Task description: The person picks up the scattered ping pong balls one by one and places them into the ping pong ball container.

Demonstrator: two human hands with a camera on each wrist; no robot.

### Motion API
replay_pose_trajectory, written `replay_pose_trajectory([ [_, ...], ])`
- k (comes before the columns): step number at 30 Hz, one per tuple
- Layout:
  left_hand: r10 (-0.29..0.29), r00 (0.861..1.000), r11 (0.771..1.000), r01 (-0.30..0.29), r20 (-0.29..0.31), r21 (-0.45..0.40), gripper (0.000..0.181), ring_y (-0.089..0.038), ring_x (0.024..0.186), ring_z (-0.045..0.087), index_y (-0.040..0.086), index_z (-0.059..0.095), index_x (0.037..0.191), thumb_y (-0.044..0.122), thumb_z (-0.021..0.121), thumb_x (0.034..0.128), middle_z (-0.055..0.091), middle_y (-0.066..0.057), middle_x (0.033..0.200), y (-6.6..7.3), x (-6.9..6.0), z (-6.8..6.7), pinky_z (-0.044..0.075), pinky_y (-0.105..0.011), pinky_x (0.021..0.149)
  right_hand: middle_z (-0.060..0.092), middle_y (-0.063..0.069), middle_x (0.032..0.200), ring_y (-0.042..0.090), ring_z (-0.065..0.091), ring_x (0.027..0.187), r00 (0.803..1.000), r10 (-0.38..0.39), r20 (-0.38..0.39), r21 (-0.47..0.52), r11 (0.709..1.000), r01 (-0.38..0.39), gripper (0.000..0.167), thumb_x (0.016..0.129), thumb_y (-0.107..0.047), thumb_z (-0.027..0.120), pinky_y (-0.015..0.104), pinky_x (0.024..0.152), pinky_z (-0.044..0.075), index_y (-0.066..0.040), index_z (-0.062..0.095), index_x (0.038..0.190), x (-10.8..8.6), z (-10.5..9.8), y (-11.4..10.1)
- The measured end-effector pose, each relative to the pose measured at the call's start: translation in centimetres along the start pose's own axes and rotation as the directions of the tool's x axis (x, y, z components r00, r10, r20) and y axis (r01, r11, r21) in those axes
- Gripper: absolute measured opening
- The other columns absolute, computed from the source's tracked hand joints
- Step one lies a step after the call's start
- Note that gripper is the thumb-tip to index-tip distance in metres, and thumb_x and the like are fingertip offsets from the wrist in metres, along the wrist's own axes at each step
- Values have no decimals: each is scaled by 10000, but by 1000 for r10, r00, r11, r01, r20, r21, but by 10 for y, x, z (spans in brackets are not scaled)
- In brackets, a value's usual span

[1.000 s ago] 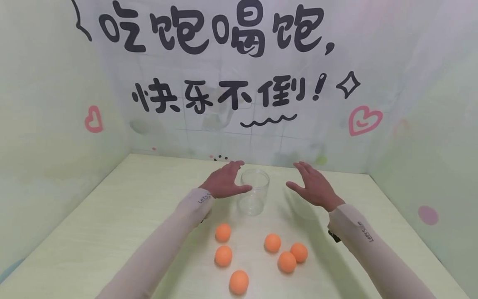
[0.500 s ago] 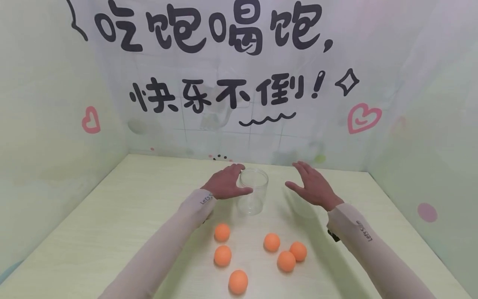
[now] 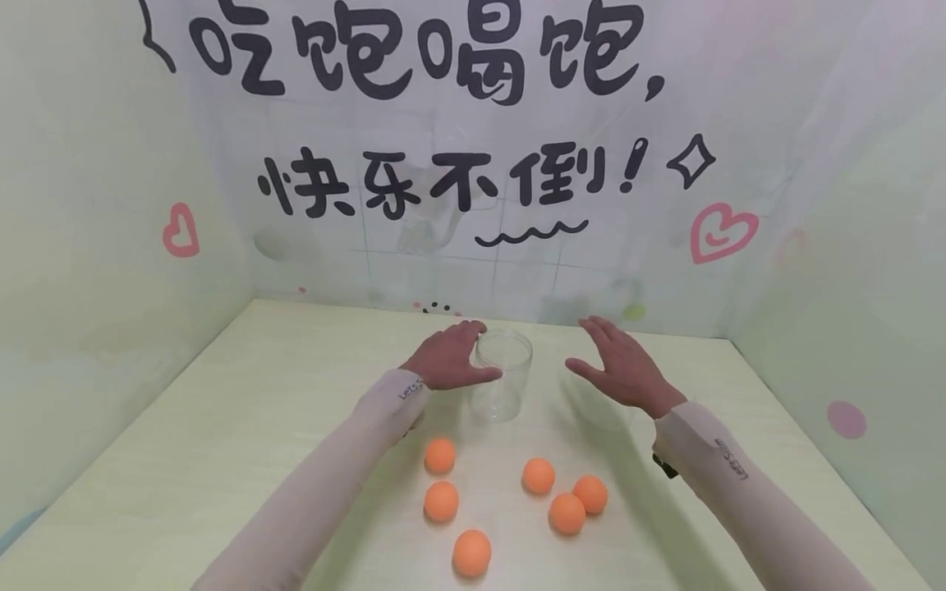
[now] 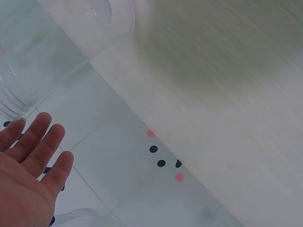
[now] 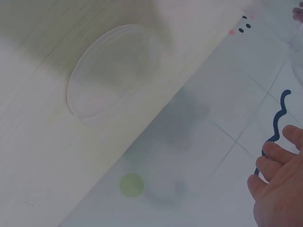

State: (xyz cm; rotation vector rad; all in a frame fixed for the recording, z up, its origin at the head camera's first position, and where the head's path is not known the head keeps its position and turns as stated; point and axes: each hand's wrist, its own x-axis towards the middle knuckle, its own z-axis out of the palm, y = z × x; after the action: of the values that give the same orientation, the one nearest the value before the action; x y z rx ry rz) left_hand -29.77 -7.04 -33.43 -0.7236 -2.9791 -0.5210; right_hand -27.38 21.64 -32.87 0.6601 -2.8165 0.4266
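A clear, see-through jar [image 3: 510, 394] stands upright with its top uncovered on the pale table. Beside it on the left is my left hand [image 3: 447, 358], thumb and fingers spread on either side of the jar's upper part; the left wrist view shows its fingers [image 4: 35, 158] loosely straight near the jar's rim [image 4: 14, 106]. Whether they touch the jar I cannot tell. My right hand [image 3: 622, 369] hovers to the right with relaxed fingers, holding nothing. Under it a clear round lid [image 5: 113, 71] lies flat on the table. Several orange balls [image 3: 441, 501] lie nearer to me.
The pale table [image 3: 222, 427] ends at a back wall sheet [image 3: 310, 254] printed with dark writing. Side walls [image 3: 835, 312] rise at left and right. Two balls [image 3: 567, 513] at the right lie close together.
The head view shifts slightly. My left hand has come a little closer round the jar; the right hand, jar, lid and balls stay in place.
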Motion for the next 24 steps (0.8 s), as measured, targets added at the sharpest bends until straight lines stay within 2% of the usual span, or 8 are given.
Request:
replay_pose_trajectory([
  [9, 5, 1000, 1000, -5, 10, 6, 772, -268, 1140, 543, 61, 414, 1381, 533, 636, 812, 535, -109, 1305, 0, 0, -3, 449, -427, 963, 349, 193, 1487, 409, 369, 1337, 997, -77, 10, 11, 997, 77, 712, 900, -395, 620, 568, 1067, 316, -46, 339, 1453, -10, -6, -18],
  [16, 12, 1000, 1000, -12, 7, 9, 767, -266, 1140, 546, 57, 423, 1374, 531, 640, 812, 539, -111, 1304, 0, 3, -1, 441, -431, 973, 393, 179, 1470, 393, 404, 1323, 989, -145, 16, 22, 989, 144, 690, 885, -399, 644, 562, 1048, 345, -60, 389, 1430, -29, -1, -29],
  [24, 13, 1000, 1000, -13, 2, -15, 771, -266, 1124, 552, 61, 423, 1375, 530, 646, 806, 545, -113, 1291, -2, 3, 0, 455, -430, 955, 428, 117, 1454, 340, 454, 1298, 982, -177, 63, 58, 983, 174, 670, 892, -446, 621, 523, 1024, 390, -101, 402, 1423, -53, 9, -33],
])
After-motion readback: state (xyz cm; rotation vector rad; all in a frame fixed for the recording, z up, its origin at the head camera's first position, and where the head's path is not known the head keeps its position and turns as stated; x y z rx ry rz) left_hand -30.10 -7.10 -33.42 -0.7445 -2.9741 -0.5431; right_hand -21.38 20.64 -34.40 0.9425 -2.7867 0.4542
